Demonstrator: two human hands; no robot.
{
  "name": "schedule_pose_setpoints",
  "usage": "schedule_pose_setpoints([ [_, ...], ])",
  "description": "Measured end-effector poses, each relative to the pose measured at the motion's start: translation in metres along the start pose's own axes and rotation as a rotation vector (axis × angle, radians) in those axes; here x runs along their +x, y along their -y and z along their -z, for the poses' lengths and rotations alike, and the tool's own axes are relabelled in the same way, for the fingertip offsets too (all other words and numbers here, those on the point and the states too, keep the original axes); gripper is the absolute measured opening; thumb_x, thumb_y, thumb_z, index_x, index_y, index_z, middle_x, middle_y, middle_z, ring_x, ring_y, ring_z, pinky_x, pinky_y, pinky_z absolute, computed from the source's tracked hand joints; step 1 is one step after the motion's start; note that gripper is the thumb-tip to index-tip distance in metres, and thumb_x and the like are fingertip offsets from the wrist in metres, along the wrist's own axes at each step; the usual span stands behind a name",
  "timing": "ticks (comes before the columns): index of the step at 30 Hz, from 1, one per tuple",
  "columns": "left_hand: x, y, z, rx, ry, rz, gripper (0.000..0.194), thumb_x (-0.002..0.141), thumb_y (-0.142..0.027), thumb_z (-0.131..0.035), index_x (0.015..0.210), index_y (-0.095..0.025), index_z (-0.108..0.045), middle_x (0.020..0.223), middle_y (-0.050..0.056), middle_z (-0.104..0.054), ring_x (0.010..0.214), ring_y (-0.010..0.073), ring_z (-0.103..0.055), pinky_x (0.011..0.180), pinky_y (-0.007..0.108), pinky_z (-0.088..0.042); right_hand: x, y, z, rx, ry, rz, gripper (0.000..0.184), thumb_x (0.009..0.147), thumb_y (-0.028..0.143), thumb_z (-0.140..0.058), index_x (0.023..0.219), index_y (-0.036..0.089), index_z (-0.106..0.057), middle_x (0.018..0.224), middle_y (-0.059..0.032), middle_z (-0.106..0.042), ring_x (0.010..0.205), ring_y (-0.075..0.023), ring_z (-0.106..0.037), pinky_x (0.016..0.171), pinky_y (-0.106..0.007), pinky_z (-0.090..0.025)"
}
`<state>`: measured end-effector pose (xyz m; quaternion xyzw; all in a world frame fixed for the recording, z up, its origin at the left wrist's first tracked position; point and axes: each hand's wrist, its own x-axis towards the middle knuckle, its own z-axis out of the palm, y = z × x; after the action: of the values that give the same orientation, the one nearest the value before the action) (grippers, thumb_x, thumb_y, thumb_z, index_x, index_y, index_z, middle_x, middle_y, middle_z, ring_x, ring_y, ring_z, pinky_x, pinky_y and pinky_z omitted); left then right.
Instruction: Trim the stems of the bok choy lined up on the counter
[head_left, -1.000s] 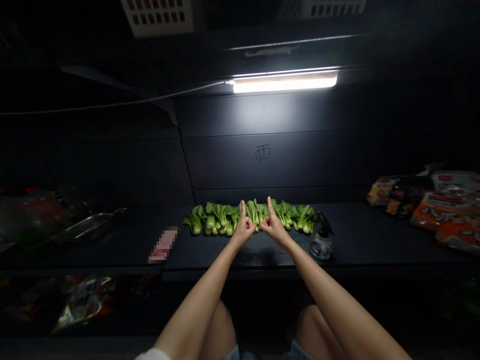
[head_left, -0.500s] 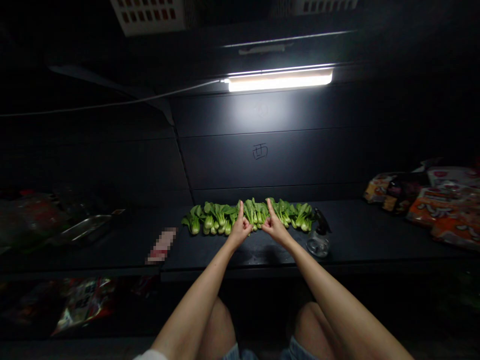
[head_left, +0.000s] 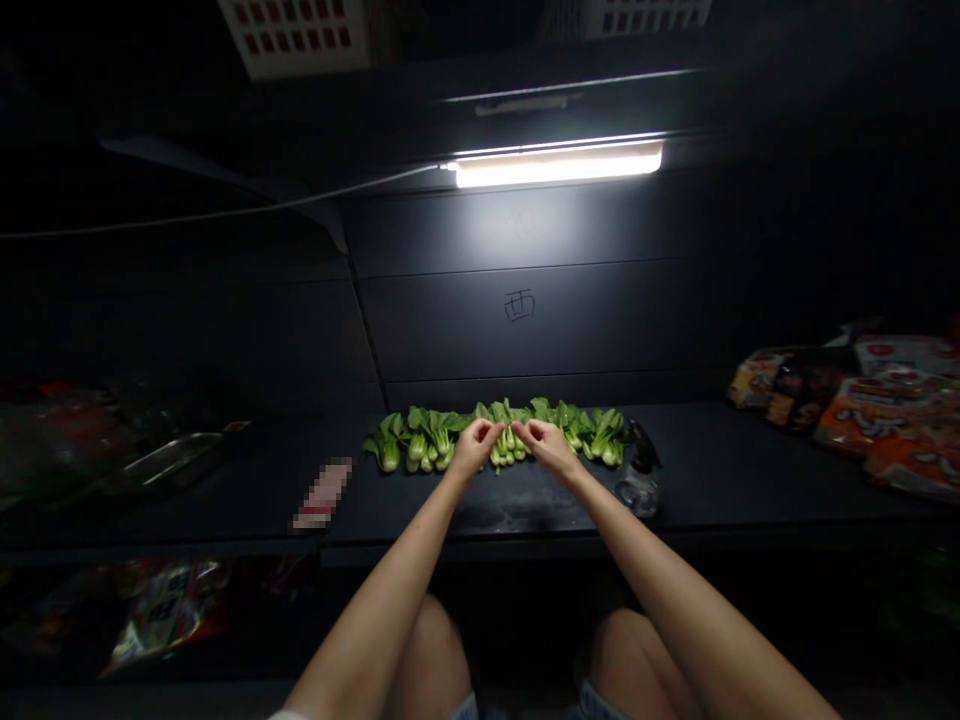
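A row of green bok choy [head_left: 431,440] lies on the dark shelf, leaves toward the back panel and pale stalks toward me. My left hand [head_left: 475,447] is held in front of the middle of the row, fingertips and thumb brought together, with nothing seen in it. Just to its right, my right hand [head_left: 546,445] mirrors it, fingers curled to the thumb and also without an object. A small gap separates the two hands, and some bok choy shows between them. Part of the row is hidden behind both hands.
A clear spray bottle [head_left: 637,485] with a black head stands right of the greens. Snack bags [head_left: 877,410] lie farther right. On the left are a metal tray [head_left: 172,458] and a pixelated pink item [head_left: 324,495]. A lit tube lamp [head_left: 559,163] hangs above.
Both index fingers, earlier stretched upward, have folded down to meet the thumbs. The hands stay in nearly the same place before the bok choy.
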<state>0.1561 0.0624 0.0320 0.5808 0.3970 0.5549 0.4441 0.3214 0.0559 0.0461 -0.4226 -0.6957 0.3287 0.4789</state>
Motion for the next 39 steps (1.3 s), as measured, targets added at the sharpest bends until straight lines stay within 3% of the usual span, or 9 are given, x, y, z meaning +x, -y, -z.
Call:
schedule_pose_setpoints([
  [3, -0.005, -0.021, -0.002, -0.221, 0.213, 0.092, 0.074, 0.074, -0.084, -0.029, 0.045, -0.017, -0.045, 0.043, -0.003, -0.039, 0.036, 0.0054, -0.032, 0.041, 0.023, -0.023, -0.001, 0.019, 0.006, 0.238, 0.137, -0.121, 0.071, 0.074, 0.087, -0.019, 0.047, 0.023, -0.032, 0.041, 0.0065, -0.026, 0.040, -0.0072, -0.021, 0.042, -0.023, -0.015],
  [6, -0.010, -0.040, -0.002, -0.415, 0.361, 0.122, 0.078, 0.074, -0.085, -0.015, 0.036, -0.020, -0.033, 0.037, -0.003, -0.028, 0.034, 0.0058, -0.026, 0.039, 0.024, -0.020, -0.002, 0.035, 0.014, 0.483, 0.297, -0.184, 0.075, 0.071, 0.090, -0.005, 0.045, 0.024, -0.029, 0.040, 0.0077, -0.019, 0.037, -0.0062, -0.013, 0.039, -0.022, -0.010],
  [12, -0.010, -0.045, 0.007, -0.630, 0.345, 0.222, 0.073, 0.077, -0.082, -0.007, 0.037, -0.022, -0.021, 0.035, -0.005, -0.013, 0.033, 0.0053, -0.015, 0.036, 0.021, -0.012, -0.002, 0.031, 0.020, 0.759, 0.449, -0.228, 0.071, 0.070, 0.090, 0.000, 0.046, 0.026, -0.021, 0.039, 0.0084, -0.015, 0.034, -0.0066, -0.012, 0.035, -0.020, -0.013],
  [18, -0.008, -0.018, 0.006, -0.668, 0.430, 0.382, 0.074, 0.073, -0.084, -0.006, 0.037, -0.022, -0.019, 0.034, -0.006, -0.011, 0.030, 0.0049, -0.011, 0.033, 0.020, -0.008, -0.005, -0.008, 0.018, 0.806, 0.405, -0.374, 0.071, 0.066, 0.090, 0.006, 0.048, 0.026, -0.016, 0.037, 0.0092, -0.011, 0.033, -0.0060, -0.006, 0.033, -0.020, -0.009],
  [24, -0.007, -0.014, -0.009, -0.706, 0.470, 0.392, 0.073, 0.076, -0.082, -0.006, 0.037, -0.022, -0.019, 0.033, -0.006, -0.013, 0.030, 0.0050, -0.012, 0.033, 0.019, -0.008, -0.011, -0.013, 0.023, 0.760, 0.390, -0.348, 0.071, 0.068, 0.089, 0.007, 0.048, 0.026, -0.019, 0.037, 0.0089, -0.014, 0.035, -0.0066, -0.008, 0.035, -0.021, -0.011],
  [29, -0.006, -0.009, -0.020, -0.692, 0.461, 0.404, 0.072, 0.075, -0.083, -0.005, 0.038, -0.023, -0.020, 0.034, -0.006, -0.013, 0.031, 0.0048, -0.011, 0.033, 0.019, -0.007, -0.023, -0.020, 0.027, 0.191, 0.081, -0.224, 0.074, 0.078, 0.082, 0.001, 0.049, 0.024, -0.036, 0.041, 0.0039, -0.029, 0.039, -0.0102, -0.027, 0.041, -0.024, -0.026],
  [33, -0.007, 0.000, -0.030, -0.654, 0.466, 0.406, 0.074, 0.073, -0.085, -0.004, 0.038, -0.022, -0.020, 0.034, -0.006, -0.013, 0.030, 0.0045, -0.011, 0.034, 0.020, -0.006, -0.047, -0.023, 0.039, -0.487, -0.334, 0.205, 0.043, 0.086, 0.060, -0.044, 0.071, 0.021, -0.054, 0.076, -0.0064, -0.060, 0.080, -0.0211, -0.055, 0.077, -0.034, -0.042],
  [36, -0.008, 0.006, -0.034, -0.628, 0.451, 0.410, 0.074, 0.072, -0.086, -0.005, 0.038, -0.022, -0.019, 0.034, -0.006, -0.013, 0.030, 0.0043, -0.011, 0.034, 0.020, -0.005, -0.066, -0.026, 0.063, -0.700, -0.626, 0.392, 0.025, 0.088, 0.041, -0.050, 0.101, 0.021, -0.056, 0.106, -0.0104, -0.060, 0.108, -0.0252, -0.052, 0.098, -0.044, -0.034],
  [39, -0.010, 0.012, -0.034, -0.612, 0.422, 0.414, 0.072, 0.074, -0.085, -0.007, 0.040, -0.022, -0.020, 0.035, -0.007, -0.014, 0.030, 0.0045, -0.010, 0.034, 0.021, -0.006, -0.079, -0.037, 0.094, -0.758, -0.898, 0.389, 0.052, 0.085, 0.046, -0.053, 0.125, 0.015, -0.044, 0.124, -0.0185, -0.050, 0.124, -0.0306, -0.041, 0.103, -0.050, -0.030],
])
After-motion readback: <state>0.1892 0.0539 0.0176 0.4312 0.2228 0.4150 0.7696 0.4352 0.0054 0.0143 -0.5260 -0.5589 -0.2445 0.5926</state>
